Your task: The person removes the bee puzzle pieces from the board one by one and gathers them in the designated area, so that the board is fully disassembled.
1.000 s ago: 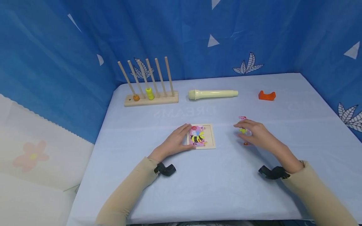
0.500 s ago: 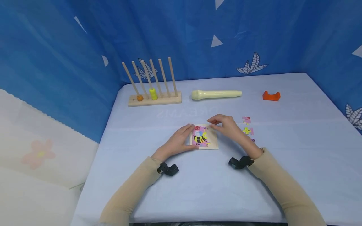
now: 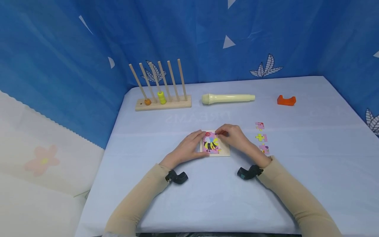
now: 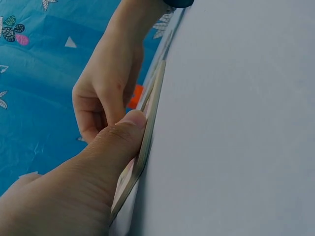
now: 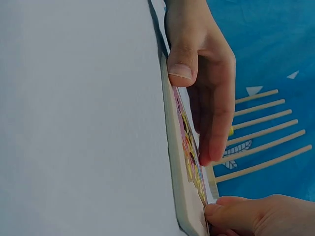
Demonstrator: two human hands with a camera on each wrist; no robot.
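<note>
Your left grip [image 3: 186, 147] spreads wide at the left side of the bee puzzle [image 3: 212, 145] on the counter [image 3: 204, 200]; your right grip [image 3: 233, 135] bends over its far edge, whether pinching anything I can't tell.

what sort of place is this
Probably a small children's play or activity corner, though the wider room is out of view. The signs are the bee jigsaw on a cloth-covered table, the wooden peg rack and the blue printed curtain behind.

Table [image 3: 207, 200]: puzzle board [image 3: 225, 150], three pieces [image 3: 262, 137], peg rack [image 3: 177, 104], rod [image 3: 229, 98], orange block [image 3: 286, 101].
</note>
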